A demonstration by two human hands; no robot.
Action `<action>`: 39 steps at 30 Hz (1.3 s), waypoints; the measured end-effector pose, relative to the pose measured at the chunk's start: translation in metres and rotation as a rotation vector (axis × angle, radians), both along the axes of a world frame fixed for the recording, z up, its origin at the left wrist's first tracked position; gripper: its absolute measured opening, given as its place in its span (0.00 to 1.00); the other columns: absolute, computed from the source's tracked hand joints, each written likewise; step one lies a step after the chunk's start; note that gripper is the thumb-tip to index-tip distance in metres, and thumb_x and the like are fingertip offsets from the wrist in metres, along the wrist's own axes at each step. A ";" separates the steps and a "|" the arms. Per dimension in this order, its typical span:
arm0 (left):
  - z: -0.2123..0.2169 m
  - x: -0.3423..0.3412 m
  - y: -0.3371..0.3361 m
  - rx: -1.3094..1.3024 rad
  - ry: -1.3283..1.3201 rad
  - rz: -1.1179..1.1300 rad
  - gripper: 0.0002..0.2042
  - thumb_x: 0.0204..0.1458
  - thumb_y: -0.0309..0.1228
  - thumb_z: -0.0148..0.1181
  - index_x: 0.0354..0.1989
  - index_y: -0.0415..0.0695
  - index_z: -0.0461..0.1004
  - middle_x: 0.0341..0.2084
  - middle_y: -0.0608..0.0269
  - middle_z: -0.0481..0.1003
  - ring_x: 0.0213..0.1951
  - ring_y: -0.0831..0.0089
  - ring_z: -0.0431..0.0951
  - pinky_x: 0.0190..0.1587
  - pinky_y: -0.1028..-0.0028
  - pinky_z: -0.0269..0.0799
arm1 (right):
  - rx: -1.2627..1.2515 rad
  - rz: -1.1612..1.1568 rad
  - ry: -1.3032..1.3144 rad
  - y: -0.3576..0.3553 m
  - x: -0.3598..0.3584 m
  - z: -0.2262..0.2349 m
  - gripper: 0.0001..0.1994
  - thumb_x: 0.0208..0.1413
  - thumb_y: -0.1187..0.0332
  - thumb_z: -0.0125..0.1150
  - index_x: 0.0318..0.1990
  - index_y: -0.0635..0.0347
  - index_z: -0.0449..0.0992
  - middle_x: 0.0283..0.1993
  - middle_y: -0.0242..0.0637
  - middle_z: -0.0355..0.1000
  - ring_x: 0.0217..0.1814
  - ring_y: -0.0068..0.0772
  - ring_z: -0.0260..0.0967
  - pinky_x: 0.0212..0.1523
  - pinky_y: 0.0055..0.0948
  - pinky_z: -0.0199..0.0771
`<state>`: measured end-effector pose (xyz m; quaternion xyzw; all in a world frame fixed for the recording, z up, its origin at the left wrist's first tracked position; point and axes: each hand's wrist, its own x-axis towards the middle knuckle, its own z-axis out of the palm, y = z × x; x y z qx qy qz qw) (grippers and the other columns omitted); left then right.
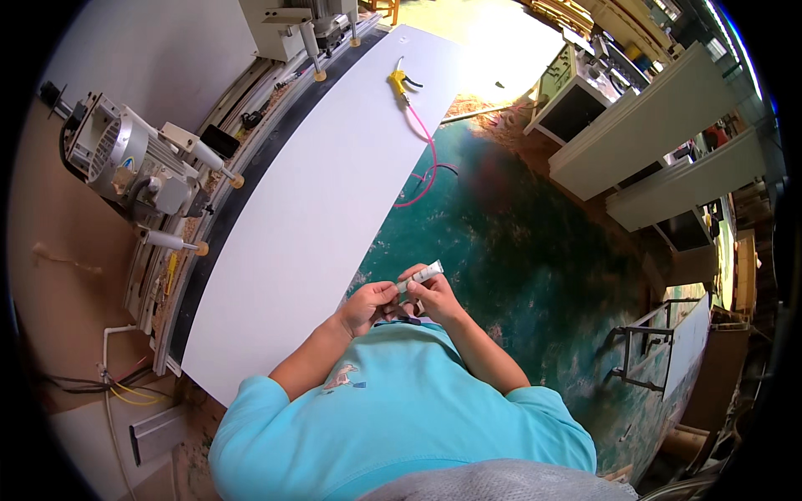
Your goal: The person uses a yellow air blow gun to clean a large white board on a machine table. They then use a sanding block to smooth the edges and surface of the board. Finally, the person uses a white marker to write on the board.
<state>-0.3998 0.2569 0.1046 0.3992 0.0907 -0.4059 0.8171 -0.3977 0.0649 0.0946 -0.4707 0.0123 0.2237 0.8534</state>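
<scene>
In front of my shirt, both hands meet at a small white squeeze tube with a flat crimped end that points up and right. My right hand is closed round the tube's body, thumb along its side. At the tube's lower left end, my left hand pinches with thumb and forefinger. Those fingers hide the tip, so a cap cannot be made out. To the left of my hands lies a long white board on the machine bed.
A yellow air blow gun with a pink hose rests on the board's far end. Along the left runs a machine with a motor and roller-tipped arms. White panels and a metal-framed stand are at right, over green floor.
</scene>
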 end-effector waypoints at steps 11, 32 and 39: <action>-0.024 0.150 -0.053 1.028 -0.970 0.436 0.11 0.60 0.32 0.57 0.29 0.38 0.74 0.22 0.53 0.73 0.26 0.53 0.75 0.28 0.63 0.69 | -0.077 0.048 0.193 -0.015 0.186 -0.018 0.10 0.64 0.62 0.60 0.34 0.56 0.70 0.22 0.23 0.63 0.20 0.15 0.56 0.21 0.20 0.53; -0.138 0.484 0.062 0.859 -0.312 0.754 0.25 0.58 0.40 0.62 0.61 0.41 0.66 0.49 0.55 0.74 0.52 0.68 0.74 0.55 0.67 0.70 | -1.113 0.117 -0.322 -0.030 0.536 -0.135 0.13 0.55 0.71 0.64 0.44 0.68 0.71 0.30 0.38 0.75 0.30 0.25 0.73 0.35 0.28 0.74; -0.109 0.437 -0.054 -0.119 0.023 1.044 0.23 0.61 0.36 0.59 0.61 0.45 0.62 0.48 0.52 0.76 0.24 0.77 0.74 0.23 0.81 0.66 | -0.843 1.006 -1.084 -0.031 0.532 -0.046 0.11 0.51 0.65 0.70 0.39 0.55 0.76 0.33 0.38 0.76 0.33 0.40 0.76 0.36 0.35 0.76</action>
